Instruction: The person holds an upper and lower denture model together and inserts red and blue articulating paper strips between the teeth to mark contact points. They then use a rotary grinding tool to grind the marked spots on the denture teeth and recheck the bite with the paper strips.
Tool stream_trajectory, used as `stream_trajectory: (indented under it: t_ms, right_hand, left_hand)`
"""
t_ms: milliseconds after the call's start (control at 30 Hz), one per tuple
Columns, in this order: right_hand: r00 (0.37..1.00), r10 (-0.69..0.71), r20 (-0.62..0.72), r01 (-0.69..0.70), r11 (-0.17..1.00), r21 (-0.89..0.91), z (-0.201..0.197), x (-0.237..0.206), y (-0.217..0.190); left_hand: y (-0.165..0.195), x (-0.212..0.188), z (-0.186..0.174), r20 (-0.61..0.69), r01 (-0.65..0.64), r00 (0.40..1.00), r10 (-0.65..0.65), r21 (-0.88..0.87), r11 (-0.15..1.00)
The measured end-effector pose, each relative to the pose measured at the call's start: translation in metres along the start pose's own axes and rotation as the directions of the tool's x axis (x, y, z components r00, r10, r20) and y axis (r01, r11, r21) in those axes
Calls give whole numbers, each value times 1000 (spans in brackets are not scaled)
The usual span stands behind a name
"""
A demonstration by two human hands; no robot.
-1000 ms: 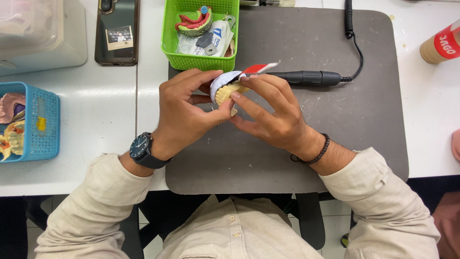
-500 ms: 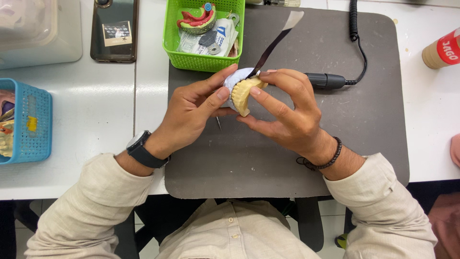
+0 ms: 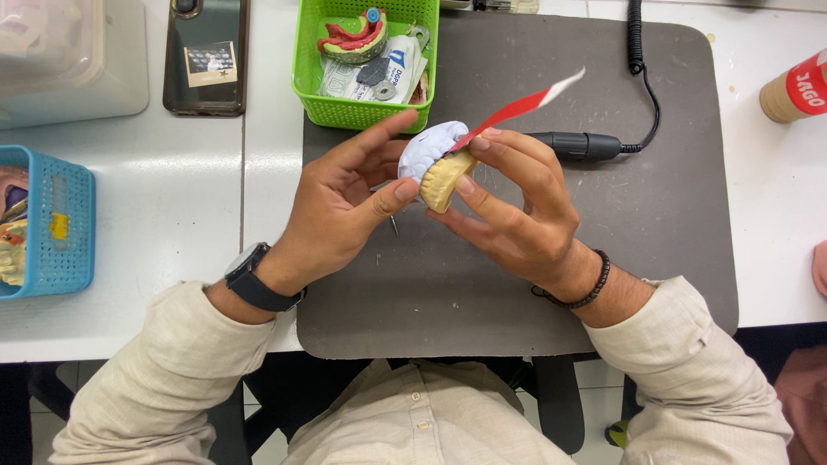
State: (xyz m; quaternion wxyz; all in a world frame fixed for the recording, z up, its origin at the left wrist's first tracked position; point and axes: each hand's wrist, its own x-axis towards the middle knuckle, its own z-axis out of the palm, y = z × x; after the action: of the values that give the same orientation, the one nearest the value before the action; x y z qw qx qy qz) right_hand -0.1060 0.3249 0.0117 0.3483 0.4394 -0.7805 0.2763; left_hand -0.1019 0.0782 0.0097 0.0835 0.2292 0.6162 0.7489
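Yellow and pale-blue dental cast (image 3: 435,164) up in the air over the grey mat (image 3: 655,258), pinched between both hands. Left hand (image 3: 340,211) grasps the bluish half, thumb and forefinger on it. Right hand (image 3: 512,211) grips the yellow half and pins a red-and-white paper strip (image 3: 517,109) sticking out up-right. Black handpiece (image 3: 577,145) lies just behind; green basket (image 3: 366,110) beyond, blue basket (image 3: 73,258) far left
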Motion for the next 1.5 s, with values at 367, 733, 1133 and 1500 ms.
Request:
stream_trajectory:
  t_ms: [367,733,1133,1500]
  right_hand:
    - [999,-47,26,49,996,-79,4,-10,2]
    - [995,-40,90,30,993,111,-5,-23,5]
    - [968,-253,-2,252,965,-79,6,-19,5]
    - [1000,6,-4,-4,930,368,-23,11,-7]
  left_hand:
    - [14,0,3,-14,2,1000,0,189,982]
    - [17,-6,6,95,-352,932,351,479,804]
    - [21,-9,11,69,-367,894,443,680,635]
    - [8,1,6,238,-551,820,520,570,609]
